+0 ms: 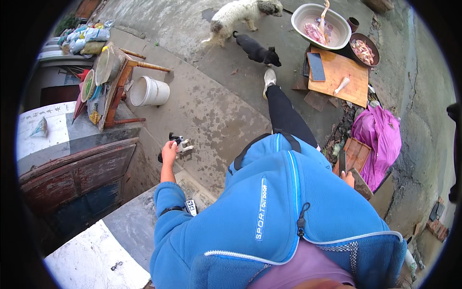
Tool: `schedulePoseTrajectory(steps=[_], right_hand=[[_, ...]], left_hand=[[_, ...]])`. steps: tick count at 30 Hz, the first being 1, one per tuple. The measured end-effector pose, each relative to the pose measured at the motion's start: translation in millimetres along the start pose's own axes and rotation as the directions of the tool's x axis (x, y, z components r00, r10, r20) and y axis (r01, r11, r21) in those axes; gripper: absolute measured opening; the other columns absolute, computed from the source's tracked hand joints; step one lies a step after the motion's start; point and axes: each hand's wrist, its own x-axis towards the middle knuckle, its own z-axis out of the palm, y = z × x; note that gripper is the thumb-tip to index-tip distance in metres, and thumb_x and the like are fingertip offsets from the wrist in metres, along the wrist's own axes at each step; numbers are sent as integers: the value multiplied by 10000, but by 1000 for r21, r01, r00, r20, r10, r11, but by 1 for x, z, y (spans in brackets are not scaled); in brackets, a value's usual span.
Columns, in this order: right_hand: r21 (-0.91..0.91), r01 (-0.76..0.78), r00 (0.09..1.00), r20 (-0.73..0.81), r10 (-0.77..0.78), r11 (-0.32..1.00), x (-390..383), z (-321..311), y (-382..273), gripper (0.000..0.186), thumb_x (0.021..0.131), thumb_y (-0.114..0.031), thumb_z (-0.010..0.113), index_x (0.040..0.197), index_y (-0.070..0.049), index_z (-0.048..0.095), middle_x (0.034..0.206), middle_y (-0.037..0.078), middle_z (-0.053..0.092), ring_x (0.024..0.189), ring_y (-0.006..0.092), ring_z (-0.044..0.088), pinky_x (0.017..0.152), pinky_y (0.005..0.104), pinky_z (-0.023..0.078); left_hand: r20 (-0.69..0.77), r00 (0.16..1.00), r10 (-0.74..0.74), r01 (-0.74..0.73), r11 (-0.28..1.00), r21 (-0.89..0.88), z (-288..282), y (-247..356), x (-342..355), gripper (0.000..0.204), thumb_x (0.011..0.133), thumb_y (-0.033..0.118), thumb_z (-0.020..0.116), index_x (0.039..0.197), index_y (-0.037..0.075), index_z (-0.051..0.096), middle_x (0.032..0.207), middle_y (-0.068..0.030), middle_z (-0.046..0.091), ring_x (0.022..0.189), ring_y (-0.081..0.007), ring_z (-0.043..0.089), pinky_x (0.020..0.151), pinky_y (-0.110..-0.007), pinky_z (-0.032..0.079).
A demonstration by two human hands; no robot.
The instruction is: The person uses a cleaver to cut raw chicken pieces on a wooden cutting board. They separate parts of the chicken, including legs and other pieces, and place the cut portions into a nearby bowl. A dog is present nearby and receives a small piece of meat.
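My left hand (169, 153) hangs low on the left, fingers curled, in front of a small black-and-white animal (183, 145), perhaps a puppy. Dark parts show on both sides of the hand; whether I grip or touch the animal is unclear. At my right side, my right hand (347, 179) is partly hidden by my blue jacket. It closes round a dark, narrow, upright knife (342, 161), beside a brown wooden box (355, 152). Farther ahead, a wooden cutting board (332, 67) bears a phone (316, 67) and a pale piece of poultry leg (342, 85).
A grey-white basin (299, 12) and a dark bowl (374, 45) hold raw meat. A black dog (255, 49) and a white-and-black dog (236, 18) stand ahead. A white bucket (150, 91) lies beside a tilted wooden table (118, 89) at left. A purple bag (380, 139) lies right.
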Motion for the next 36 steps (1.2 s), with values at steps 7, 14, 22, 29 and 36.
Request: schedulePoseTrajectory(steps=[7, 14, 22, 29, 36], right_hand=[[128, -6, 1000, 5, 5, 992, -4, -24, -13, 357, 892, -317, 542, 1018, 15, 516, 807, 209, 639, 485, 299, 616, 446, 399, 485], [72, 96, 995, -25, -95, 993, 15, -42, 3, 339, 891, -310, 543, 997, 12, 527, 827, 236, 633, 713, 403, 628, 637, 470, 486], [-55, 105, 980, 175, -94, 993, 79, -52, 15, 367, 865, -311, 574, 985, 36, 583, 944, 281, 618, 910, 422, 595, 765, 484, 458], [-204, 305, 933, 259, -250, 930, 171, -109, -69, 380, 857, -303, 586, 995, 51, 584, 924, 276, 625, 871, 409, 611, 735, 472, 473], [-302, 357, 918, 289, -272, 884, 146, -134, -164, 394, 849, -295, 598, 1006, 66, 585, 905, 270, 632, 832, 396, 627, 705, 459, 488]], left_hand=[[410, 871, -269, 170, 950, 261, 70, -40, -56, 244, 863, 233, 577, 1001, 33, 603, 743, -53, 641, 598, -155, 608, 506, -310, 489], [524, 714, -464, 384, 885, 262, 115, -46, -107, 263, 879, 260, 577, 1027, 43, 595, 774, -68, 638, 621, -164, 608, 525, -322, 492], [362, 826, -432, 494, 864, -96, 121, 13, -107, 232, 891, 230, 560, 1021, 39, 575, 774, -64, 630, 623, -141, 592, 504, -290, 462], [395, 728, -560, 627, 777, -54, 129, -34, -182, 231, 884, 269, 555, 976, 60, 590, 769, -60, 630, 626, -149, 595, 514, -314, 461], [139, 510, -849, 840, 527, 133, -123, -190, -216, 323, 869, 337, 552, 1056, 76, 584, 806, -92, 623, 649, -213, 602, 538, -378, 464]])
